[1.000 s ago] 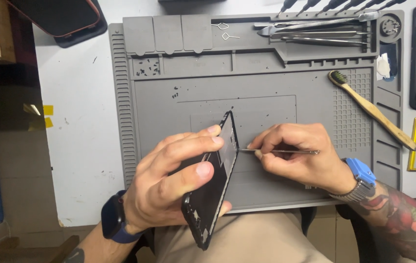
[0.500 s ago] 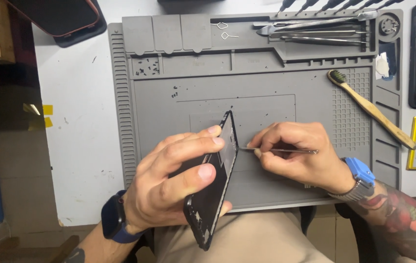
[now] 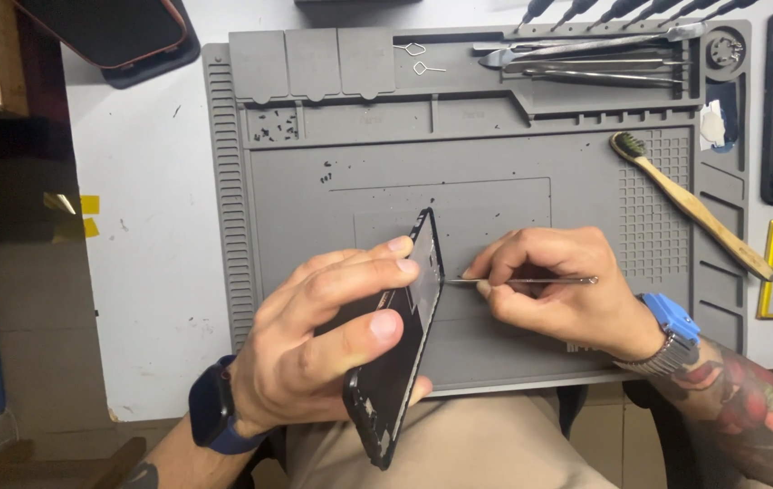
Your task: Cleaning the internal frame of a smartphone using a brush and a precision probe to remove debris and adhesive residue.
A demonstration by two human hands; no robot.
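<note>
Black, flat phone frame (image 3: 402, 362) stands on edge at lower centre, clamped in the left hand (image 3: 314, 353) to expose its side, while the right hand (image 3: 554, 285) pinches a thin metal pry tool (image 3: 522, 282) against it, over the grey silicone work mat (image 3: 495, 172).

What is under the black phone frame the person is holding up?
Under the phone frame lies the grey mat, with tiny dark screws scattered farther up. The left hand grips the frame. What lies directly beneath the frame and hand is covered, so it cannot be seen.
</note>
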